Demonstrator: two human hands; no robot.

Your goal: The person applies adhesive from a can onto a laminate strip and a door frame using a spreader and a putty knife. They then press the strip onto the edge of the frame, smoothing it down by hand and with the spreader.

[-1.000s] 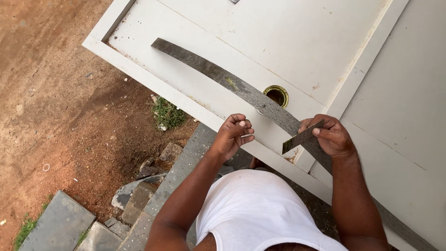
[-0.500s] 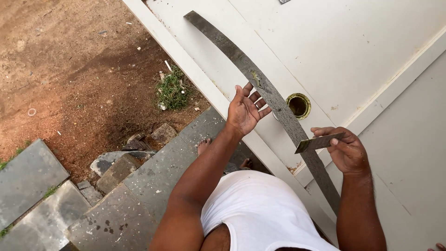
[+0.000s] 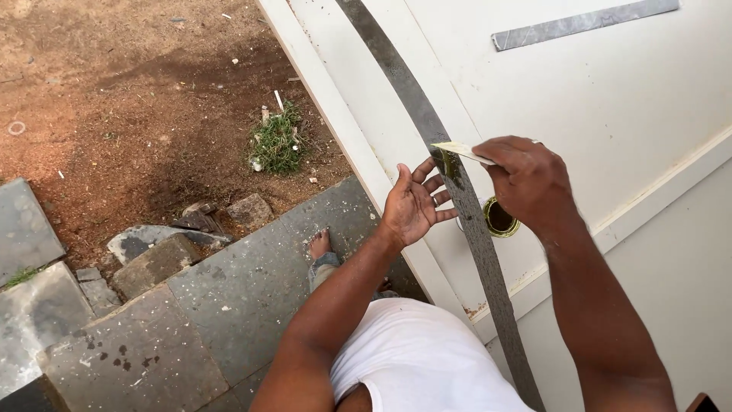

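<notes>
Strip, long and dark grey, lies across the white door, curving from the far edge down past both hands and off the near edge by the white shirt. Right hand is pinched shut on a small flat spreader, pale and yellowish, its tip pressed onto the strip where a wet greenish smear shows. Left hand is open, fingers spread, fingertips just touching the strip's left edge, steadying it. So the hands are apart, one either side of the strip.

Just right of the strip, near the right wrist, a small round tin sits open on the door. A second, shorter grey strip lies far right, well apart.

Judging by that bow, the strip looks thin, light and springy, more like laminate edging than metal; it probably flexes easily and could crack if bent sharply. The wet patch likely makes it tacky or slick there, so the dry edges, or a flat palm on a dry stretch, seem the safest hold.

Left of the door: red dirt, a grass tuft, grey slabs, and a bare foot.
</notes>
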